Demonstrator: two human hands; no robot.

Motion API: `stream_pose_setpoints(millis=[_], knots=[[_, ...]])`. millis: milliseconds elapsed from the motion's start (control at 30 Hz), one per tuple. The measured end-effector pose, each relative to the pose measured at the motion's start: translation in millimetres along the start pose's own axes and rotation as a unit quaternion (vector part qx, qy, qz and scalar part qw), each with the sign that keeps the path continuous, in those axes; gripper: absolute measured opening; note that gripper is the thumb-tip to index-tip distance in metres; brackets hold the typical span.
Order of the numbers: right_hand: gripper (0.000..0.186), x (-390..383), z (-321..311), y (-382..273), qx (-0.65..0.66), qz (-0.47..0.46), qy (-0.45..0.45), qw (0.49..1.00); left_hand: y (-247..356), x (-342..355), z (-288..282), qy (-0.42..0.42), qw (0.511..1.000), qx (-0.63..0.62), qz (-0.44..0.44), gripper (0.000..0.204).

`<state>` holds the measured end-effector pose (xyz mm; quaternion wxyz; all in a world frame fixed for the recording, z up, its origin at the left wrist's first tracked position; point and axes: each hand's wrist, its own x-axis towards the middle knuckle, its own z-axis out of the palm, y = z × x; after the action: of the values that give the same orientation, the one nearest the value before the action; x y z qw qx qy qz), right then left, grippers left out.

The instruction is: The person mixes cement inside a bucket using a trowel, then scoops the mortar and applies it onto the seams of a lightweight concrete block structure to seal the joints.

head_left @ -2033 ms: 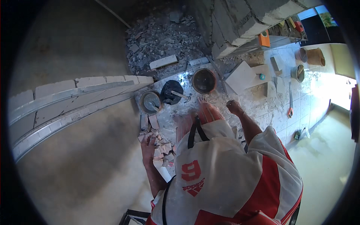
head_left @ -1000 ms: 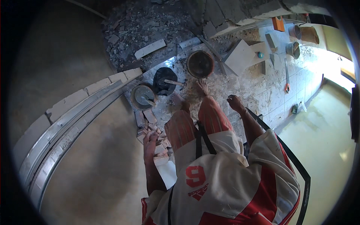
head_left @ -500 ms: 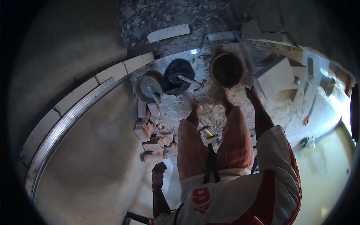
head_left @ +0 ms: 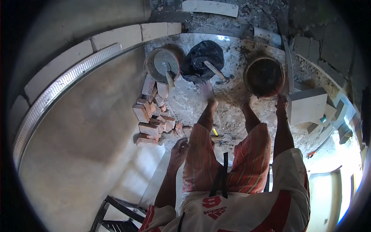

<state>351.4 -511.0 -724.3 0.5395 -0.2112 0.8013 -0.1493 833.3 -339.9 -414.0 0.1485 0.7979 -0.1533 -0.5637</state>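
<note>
We see broken bricks at 11 o'clock from our left hand, which hangs loosely open, with nothing visible in it. At its 2 o'clock, our leg partly hides a yellow-handled tool; at 1, a hammer lies across black plastic. The dark bucket, its inside too dim to read, sits at 11 o'clock from our right hand; we cannot tell whether those fingers grip its rim. A pale block crowds them at 3.

On my feed the right hand is at the near edge of a dark bucket, contact unclear, a pale block just right of it; I see bricks ahead-left of the loosely curled left hand.
</note>
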Motion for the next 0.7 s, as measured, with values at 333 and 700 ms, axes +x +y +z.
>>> stream_pose_setpoints(millis=[333,700], knots=[[0.056,32,-18,33,-0.05,0.105,-0.024,0.993,-14,272,-25,0.169,0.955,-0.208,-0.13,0.056],[0.047,-91,-20,0,-0.214,-0.049,0.079,0.972,-36,311,-60,0.194,0.925,-0.314,-0.085,0.029]])
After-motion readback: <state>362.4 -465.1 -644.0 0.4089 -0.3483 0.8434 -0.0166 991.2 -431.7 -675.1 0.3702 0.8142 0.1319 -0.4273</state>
